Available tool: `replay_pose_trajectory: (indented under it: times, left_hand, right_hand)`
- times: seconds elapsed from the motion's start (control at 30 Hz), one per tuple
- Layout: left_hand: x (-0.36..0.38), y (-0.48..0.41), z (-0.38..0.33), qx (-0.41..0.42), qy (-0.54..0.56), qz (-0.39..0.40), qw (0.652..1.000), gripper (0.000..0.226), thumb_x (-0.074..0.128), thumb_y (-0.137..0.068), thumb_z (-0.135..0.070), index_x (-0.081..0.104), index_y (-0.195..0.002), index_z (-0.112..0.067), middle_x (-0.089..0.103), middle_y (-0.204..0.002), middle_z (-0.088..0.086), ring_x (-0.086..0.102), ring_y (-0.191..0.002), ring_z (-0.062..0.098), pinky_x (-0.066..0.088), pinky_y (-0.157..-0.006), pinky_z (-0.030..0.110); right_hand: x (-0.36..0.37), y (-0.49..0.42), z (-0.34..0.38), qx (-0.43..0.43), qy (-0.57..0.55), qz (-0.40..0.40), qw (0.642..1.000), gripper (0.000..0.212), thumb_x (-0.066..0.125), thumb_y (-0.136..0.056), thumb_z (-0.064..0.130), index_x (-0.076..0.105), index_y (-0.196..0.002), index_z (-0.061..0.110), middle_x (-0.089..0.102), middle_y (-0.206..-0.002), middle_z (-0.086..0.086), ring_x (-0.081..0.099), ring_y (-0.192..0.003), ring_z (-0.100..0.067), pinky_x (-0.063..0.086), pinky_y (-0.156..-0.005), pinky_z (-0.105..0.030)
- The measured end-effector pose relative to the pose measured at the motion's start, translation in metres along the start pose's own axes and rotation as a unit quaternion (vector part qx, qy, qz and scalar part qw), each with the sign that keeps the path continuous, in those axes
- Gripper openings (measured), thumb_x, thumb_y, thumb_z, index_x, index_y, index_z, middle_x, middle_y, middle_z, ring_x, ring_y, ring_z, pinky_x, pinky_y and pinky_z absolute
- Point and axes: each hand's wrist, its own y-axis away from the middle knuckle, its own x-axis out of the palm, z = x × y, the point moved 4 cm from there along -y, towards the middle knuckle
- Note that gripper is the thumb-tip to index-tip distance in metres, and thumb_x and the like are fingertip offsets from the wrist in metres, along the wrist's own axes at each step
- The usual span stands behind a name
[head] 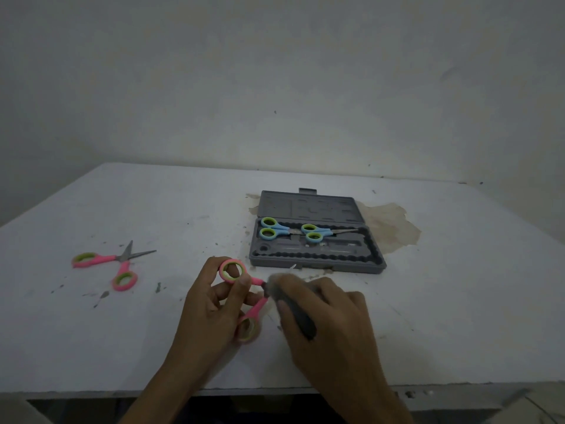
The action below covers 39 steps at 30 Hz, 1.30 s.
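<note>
My left hand [211, 304] grips a pair of pink scissors [253, 313] with green-lined finger rings, holding them open just above the white table [443, 301]. Its fingers curl around the upper ring and handle. My right hand [324, 319] grips a dark screwdriver [298, 313], its front end meeting the scissors' pivot. The right hand is blurred and hides the blades. A second pink pair [114, 263] lies open on the table at the left.
An open grey tool case [318, 260] lies flat just beyond my hands, holding two blue scissors [318, 232] with green rings. A brownish stain [391, 228] marks the table right of the case. The wall stands close behind the table.
</note>
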Motion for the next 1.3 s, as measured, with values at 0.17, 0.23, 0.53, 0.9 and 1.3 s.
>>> replay_pose_trajectory:
  times: [0.17, 0.23, 0.53, 0.9, 1.3]
  left_hand:
    - [0.001, 0.000, -0.001, 0.014, 0.009, 0.006, 1.000, 0.010, 0.057, -0.091, -0.024, 0.054, -0.100, -0.019, 0.078, -0.077, 0.000, 0.073, -0.064, 0.014, 0.050, -0.044, 0.019]
    - [0.002, -0.001, -0.002, 0.017, 0.008, 0.008, 1.000, 0.008, 0.057, -0.093, -0.021, 0.055, -0.100, -0.018, 0.078, -0.077, 0.000, 0.073, -0.065, 0.013, 0.051, -0.044, 0.021]
    - [0.000, -0.001, -0.001, 0.015, 0.008, 0.001, 1.000, 0.007, 0.056, -0.094, -0.019, 0.055, -0.101, -0.017, 0.078, -0.078, 0.001, 0.074, -0.065, 0.015, 0.052, -0.046, 0.018]
    - [0.002, -0.001, 0.000, 0.022, -0.013, 0.007, 1.000, 0.010, 0.057, -0.093, -0.025, 0.054, -0.101, -0.021, 0.078, -0.076, 0.001, 0.074, -0.067, 0.012, 0.055, -0.051, 0.021]
    - [0.001, -0.002, 0.004, 0.014, -0.024, 0.003, 1.000, 0.018, 0.057, -0.093, -0.024, 0.055, -0.108, -0.014, 0.078, -0.079, 0.002, 0.075, -0.071, 0.014, 0.058, -0.054, 0.026]
  right_hand:
    - [-0.003, -0.014, -0.033, 0.111, 0.021, -0.019, 0.993, 0.030, 0.052, -0.087, 0.042, 0.054, -0.117, 0.041, 0.058, -0.082, 0.006, 0.056, -0.076, -0.016, 0.035, -0.070, -0.033]
    - [-0.009, -0.010, -0.030, 0.095, 0.007, -0.042, 0.995, 0.032, 0.054, -0.086, 0.040, 0.058, -0.118, 0.038, 0.059, -0.083, 0.005, 0.056, -0.075, -0.015, 0.036, -0.069, -0.032]
    - [0.006, -0.008, -0.028, 0.087, 0.008, -0.022, 0.996, 0.038, 0.060, -0.084, 0.038, 0.055, -0.121, 0.039, 0.061, -0.088, 0.004, 0.057, -0.076, -0.015, 0.036, -0.067, -0.032]
    - [0.010, -0.004, 0.000, -0.016, 0.029, -0.006, 0.999, 0.031, 0.064, -0.079, 0.030, 0.059, -0.109, 0.036, 0.059, -0.080, 0.003, 0.053, -0.068, -0.014, 0.037, -0.064, -0.030]
    - [0.015, -0.010, -0.014, 0.032, 0.030, 0.013, 0.999, 0.031, 0.058, -0.082, 0.035, 0.056, -0.113, 0.039, 0.059, -0.081, 0.005, 0.056, -0.070, -0.014, 0.036, -0.065, -0.031]
